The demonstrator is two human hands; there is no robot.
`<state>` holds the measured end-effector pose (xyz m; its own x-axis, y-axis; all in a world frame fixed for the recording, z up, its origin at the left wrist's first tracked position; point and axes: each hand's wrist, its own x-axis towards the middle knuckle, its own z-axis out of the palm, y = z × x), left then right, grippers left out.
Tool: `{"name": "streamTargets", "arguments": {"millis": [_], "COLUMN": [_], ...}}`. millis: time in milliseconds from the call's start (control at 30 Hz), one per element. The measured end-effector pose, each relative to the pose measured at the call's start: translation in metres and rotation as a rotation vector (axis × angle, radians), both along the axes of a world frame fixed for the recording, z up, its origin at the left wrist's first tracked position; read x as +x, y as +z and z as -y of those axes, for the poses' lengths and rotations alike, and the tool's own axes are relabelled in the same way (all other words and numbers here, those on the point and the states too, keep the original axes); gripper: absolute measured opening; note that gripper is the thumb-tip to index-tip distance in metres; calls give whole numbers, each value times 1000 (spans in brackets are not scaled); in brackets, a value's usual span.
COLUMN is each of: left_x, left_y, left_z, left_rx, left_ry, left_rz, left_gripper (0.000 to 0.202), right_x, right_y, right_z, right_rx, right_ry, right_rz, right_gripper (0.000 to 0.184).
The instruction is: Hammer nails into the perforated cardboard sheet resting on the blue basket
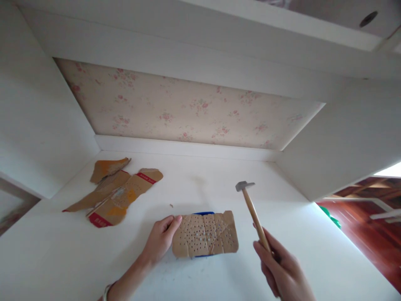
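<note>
Floral wallpaper (200, 106) in cream and pink covers the back of a white recess, between a left side panel (28, 104) and a right side panel (341, 133); below it extends a white tabletop (188, 184), with some faint marks near the front. On the tabletop's left part lie torn cardboard scraps (134, 190), brown with red bands and orange patches, partly overlapping; one small brown crumb (171, 205) lies nearer to the middle.

At the front, near the middle, is a perforated cardboard piece (224, 240), full of small holes and with some creases; pale dots stand at its centre, too small for me to identify; a blue object (204, 213) shows from under its far and near edges. The left hand (163, 236), with a bracelet (107, 292) at the wrist, pinches the left end of this piece, the thumb on top; the right hand (278, 265) has its fingers wrapped around the wooden handle of a hammer (254, 215), whose metal head is apart from the cardboard, to its upper right; beyond the tabletop, at right, appears a reddish floor (354, 225).
</note>
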<state>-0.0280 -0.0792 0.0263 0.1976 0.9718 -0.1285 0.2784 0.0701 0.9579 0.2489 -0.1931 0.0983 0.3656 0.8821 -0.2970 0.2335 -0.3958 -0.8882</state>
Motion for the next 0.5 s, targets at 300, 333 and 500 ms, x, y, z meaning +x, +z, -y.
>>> {"name": "streamTargets", "arguments": {"millis": [300, 333, 500], "left_x": [1, 1, -5], "left_y": [17, 18, 9], "left_z": [4, 5, 5], "left_rx": [-266, -308, -443], "left_ry": [-233, -251, -192], "left_rz": [217, 241, 141], "left_gripper": [58, 57, 57], "right_x": [24, 21, 4], "right_y": [-67, -68, -63], "right_z": [-62, -63, -66], "right_rx": [-101, -105, -123], "right_ry": [273, 296, 376], "right_rz": [718, 747, 846], "right_gripper": [41, 41, 42]}}
